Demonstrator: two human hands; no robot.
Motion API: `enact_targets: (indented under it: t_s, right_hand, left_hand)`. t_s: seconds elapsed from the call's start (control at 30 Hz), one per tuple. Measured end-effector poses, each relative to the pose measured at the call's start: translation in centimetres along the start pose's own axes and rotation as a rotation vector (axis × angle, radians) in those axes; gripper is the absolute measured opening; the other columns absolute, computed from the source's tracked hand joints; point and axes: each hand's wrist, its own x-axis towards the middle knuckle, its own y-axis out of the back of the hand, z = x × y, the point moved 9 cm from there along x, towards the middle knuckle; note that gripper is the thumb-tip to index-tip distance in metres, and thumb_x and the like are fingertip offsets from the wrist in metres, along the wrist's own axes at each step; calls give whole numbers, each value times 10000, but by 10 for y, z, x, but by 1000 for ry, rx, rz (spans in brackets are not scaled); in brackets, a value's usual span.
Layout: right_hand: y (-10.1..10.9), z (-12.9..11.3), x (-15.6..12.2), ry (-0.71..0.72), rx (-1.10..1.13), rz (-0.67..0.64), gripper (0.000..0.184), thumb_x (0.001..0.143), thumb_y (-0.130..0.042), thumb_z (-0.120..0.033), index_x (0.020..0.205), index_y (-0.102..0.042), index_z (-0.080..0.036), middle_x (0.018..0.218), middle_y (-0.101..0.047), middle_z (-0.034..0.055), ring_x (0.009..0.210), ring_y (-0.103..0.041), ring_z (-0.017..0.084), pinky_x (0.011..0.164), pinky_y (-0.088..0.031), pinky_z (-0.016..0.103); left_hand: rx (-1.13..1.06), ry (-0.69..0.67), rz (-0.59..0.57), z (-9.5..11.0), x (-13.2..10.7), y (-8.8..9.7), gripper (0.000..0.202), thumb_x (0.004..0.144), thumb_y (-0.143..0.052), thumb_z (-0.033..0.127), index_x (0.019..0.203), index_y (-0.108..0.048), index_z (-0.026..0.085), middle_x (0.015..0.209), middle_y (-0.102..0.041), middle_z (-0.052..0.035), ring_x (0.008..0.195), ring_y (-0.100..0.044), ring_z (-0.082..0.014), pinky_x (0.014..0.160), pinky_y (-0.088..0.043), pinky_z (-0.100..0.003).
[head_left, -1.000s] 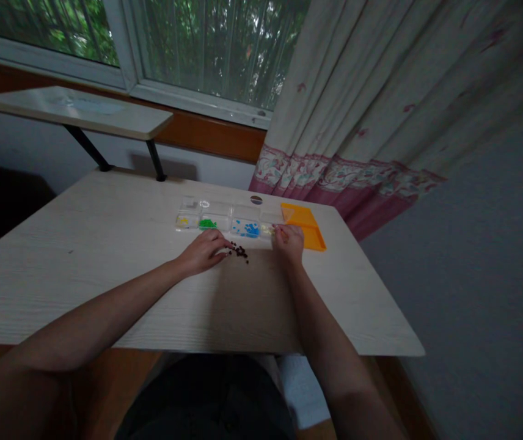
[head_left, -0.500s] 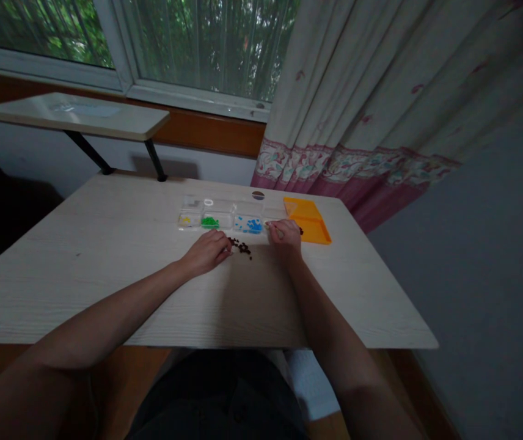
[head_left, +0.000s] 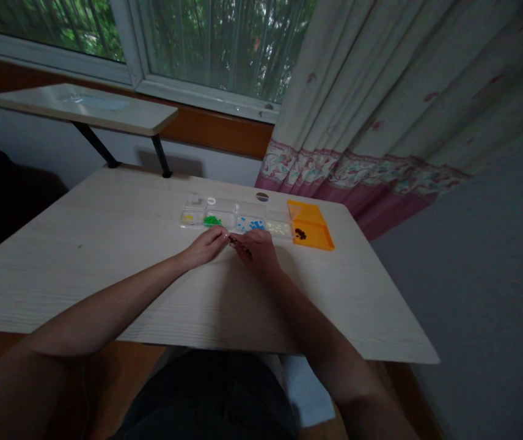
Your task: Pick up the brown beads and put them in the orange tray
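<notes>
My left hand (head_left: 206, 244) rests on the pale wooden table (head_left: 106, 256), fingertips pressed together at a small heap of dark beads (head_left: 233, 241). My right hand (head_left: 256, 247) lies over the same heap from the right with its fingers curled, and hides most of the beads. The fingertips of both hands almost meet. Just beyond them stands a clear compartment box (head_left: 225, 211) holding yellow beads (head_left: 187, 217), green beads (head_left: 212, 220), blue beads (head_left: 250, 225) and whitish beads (head_left: 278, 228). To its right an orange tray (head_left: 316, 238) holds a few dark beads (head_left: 300, 233).
A small round dark item (head_left: 262, 197) lies behind the box. A white shelf on black legs (head_left: 87, 107) stands at the table's far left edge, under the window. A patterned curtain (head_left: 380, 122) hangs at the right. The table edge is near my body.
My right hand has moved left from the orange tray to the heap of dark beads. Dark beads now lie in the tray. My left hand has stayed at the heap.
</notes>
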Motion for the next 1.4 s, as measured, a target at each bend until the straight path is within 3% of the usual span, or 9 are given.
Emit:
enact_targets:
  t_s: [0.27, 0.57, 0.8, 0.93, 1.07, 1.2, 1.4]
  right_hand:
    - [7, 2, 0, -44, 29, 38, 215, 959, -538, -351, 1033, -729, -286, 869, -708, 32, 906, -584, 195, 887, -382, 359]
    - [8, 2, 0, -61, 49, 55, 200, 945, -560, -361, 972, -747, -297, 862, -718, 25, 902, -596, 194, 904, -399, 365]
    - [10, 9, -1, -80, 25, 76, 194, 937, -579, -372, 952, -745, -273, 843, -722, 21, 878, -600, 186, 886, -373, 356]
    - [25, 44, -6, -197, -39, 134, 199, 940, -574, -361, 932, -746, -263, 872, -731, 27, 881, -599, 189, 875, -367, 354]
    - [61, 108, -29, -456, -148, 303, 224, 921, -577, -357, 907, -756, -222, 887, -733, 61, 898, -595, 216, 875, -378, 364]
    - [84, 160, -63, -672, -176, 419, 281, 899, -541, -365, 910, -758, -188, 920, -730, 95, 912, -582, 242, 886, -392, 388]
    - [78, 184, -80, -747, -202, 361, 313, 866, -525, -391, 875, -760, -185, 899, -711, 104, 910, -564, 253, 878, -405, 412]
  left_hand:
    - [2, -25, -52, 0, -3, -11, 473, 953, -368, 578, 841, -573, 167, 817, -563, -30, 809, -526, -165, 766, -447, -301]
    - [16, -46, -48, 3, -4, -10, 408, 963, -385, 516, 854, -567, 167, 805, -549, -25, 791, -514, -158, 747, -442, -290]
    - [-32, -5, -29, 3, -4, -8, 464, 951, -372, 576, 852, -571, 169, 818, -580, -30, 802, -532, -161, 772, -450, -289]
    - [-79, 66, -13, -8, -6, -9, 456, 962, -374, 564, 968, -600, 168, 878, -614, -41, 825, -555, -169, 765, -457, -290]
    - [-105, 80, -33, -8, -7, -10, 461, 962, -380, 561, 1006, -616, 168, 935, -641, -60, 872, -575, -183, 766, -465, -295]
    - [-69, 60, -41, 1, -6, -8, 464, 952, -403, 564, 1004, -627, 160, 927, -648, -66, 872, -584, -188, 800, -467, -312]
    - [-61, 71, -27, 0, -6, -6, 452, 956, -402, 550, 1063, -611, 163, 999, -651, -73, 924, -581, -196, 824, -465, -318]
